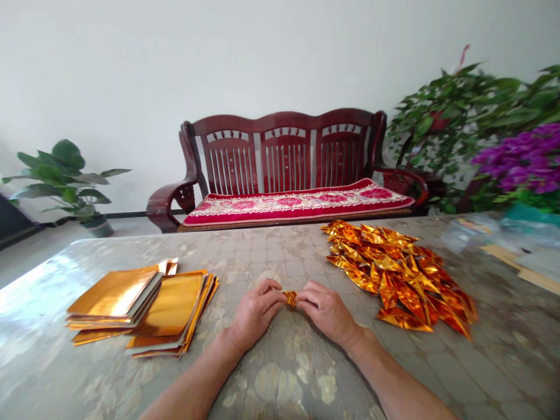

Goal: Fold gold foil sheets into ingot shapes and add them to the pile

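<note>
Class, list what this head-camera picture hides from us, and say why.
- Head view: ends of the small gold piece, hidden by the left hand and right hand.
- Head view: exact count of the heaped folded pieces, which overlap.
- Head view: faces of most gold sheets, under others.
- Head view: rest of the purple flowers, beyond the right edge.

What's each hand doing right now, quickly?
Left hand: closed, pinching one end of a small folded piece of shiny gold foil.
Right hand: closed, pinching the other end.

Bare left hand, bare right hand — uncovered wrists; slim, uncovered forearms
</note>
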`<action>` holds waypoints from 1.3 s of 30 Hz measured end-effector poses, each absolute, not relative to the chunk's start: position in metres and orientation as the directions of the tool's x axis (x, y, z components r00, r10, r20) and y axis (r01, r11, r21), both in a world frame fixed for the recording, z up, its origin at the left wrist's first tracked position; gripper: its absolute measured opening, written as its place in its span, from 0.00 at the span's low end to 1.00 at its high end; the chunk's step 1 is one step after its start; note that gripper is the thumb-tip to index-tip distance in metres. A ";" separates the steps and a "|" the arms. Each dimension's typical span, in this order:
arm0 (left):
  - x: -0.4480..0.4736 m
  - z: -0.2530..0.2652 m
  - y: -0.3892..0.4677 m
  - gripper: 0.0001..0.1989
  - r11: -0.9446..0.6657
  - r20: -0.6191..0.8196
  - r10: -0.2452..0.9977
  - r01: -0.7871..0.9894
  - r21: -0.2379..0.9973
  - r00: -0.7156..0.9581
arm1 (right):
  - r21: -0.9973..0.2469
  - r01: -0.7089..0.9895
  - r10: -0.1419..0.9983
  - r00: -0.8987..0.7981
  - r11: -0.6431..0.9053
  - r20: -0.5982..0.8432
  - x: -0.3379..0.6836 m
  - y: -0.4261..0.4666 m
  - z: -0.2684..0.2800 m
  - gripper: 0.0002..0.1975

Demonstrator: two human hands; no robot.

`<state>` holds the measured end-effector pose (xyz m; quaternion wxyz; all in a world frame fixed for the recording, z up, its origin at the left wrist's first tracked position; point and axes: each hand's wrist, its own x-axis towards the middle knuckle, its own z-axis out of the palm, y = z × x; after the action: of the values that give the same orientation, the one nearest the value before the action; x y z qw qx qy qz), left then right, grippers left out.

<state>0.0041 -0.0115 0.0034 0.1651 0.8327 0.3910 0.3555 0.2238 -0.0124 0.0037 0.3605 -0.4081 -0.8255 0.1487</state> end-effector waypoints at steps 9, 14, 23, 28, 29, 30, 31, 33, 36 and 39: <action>0.012 0.017 -0.018 0.07 -0.672 0.551 0.706 0.664 0.327 0.444 | -0.574 0.542 0.789 -0.386 0.614 0.479 0.216 -0.016 0.006 0.08; 0.010 0.019 -0.016 0.09 -0.662 0.521 0.729 0.653 0.369 0.445 | -0.593 0.529 0.794 -0.378 0.607 0.476 0.216 -0.017 0.006 0.08; 0.011 0.020 -0.016 0.10 -0.639 0.507 0.757 0.627 0.445 0.411 | -0.610 0.497 0.786 -0.352 0.617 0.508 0.215 -0.016 0.005 0.08; 0.011 0.020 -0.014 0.11 -0.673 0.503 0.732 0.603 0.428 0.460 | -0.604 0.514 0.792 -0.350 0.609 0.500 0.216 -0.016 0.004 0.09; 0.011 0.020 -0.014 0.12 -0.678 0.500 0.729 0.599 0.426 0.468 | -0.603 0.521 0.795 -0.348 0.605 0.497 0.215 -0.017 0.004 0.09; 0.010 0.020 -0.014 0.12 -0.682 0.496 0.726 0.595 0.425 0.477 | -0.601 0.526 0.797 -0.348 0.601 0.493 0.215 -0.017 0.004 0.09; 0.010 0.020 -0.014 0.12 -0.686 0.493 0.722 0.592 0.423 0.485 | -0.600 0.530 0.799 -0.348 0.599 0.490 0.215 -0.017 0.004 0.09; 0.009 0.020 -0.015 0.11 -0.697 0.489 0.713 0.585 0.415 0.502 | -0.595 0.535 0.798 -0.353 0.600 0.488 0.214 -0.018 0.003 0.09; 0.009 0.020 -0.016 0.10 -0.701 0.489 0.708 0.591 0.399 0.509 | -0.591 0.535 0.795 -0.354 0.604 0.492 0.213 -0.019 0.003 0.09; 0.010 0.020 -0.016 0.10 -0.696 0.496 0.709 0.613 0.373 0.502 | -0.593 0.534 0.796 -0.352 0.603 0.492 0.213 -0.020 0.004 0.08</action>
<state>0.0099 -0.0156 0.0204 0.0744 0.8634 0.3828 0.3200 0.2130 -0.0196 0.0040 0.3917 -0.4130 -0.8050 0.1674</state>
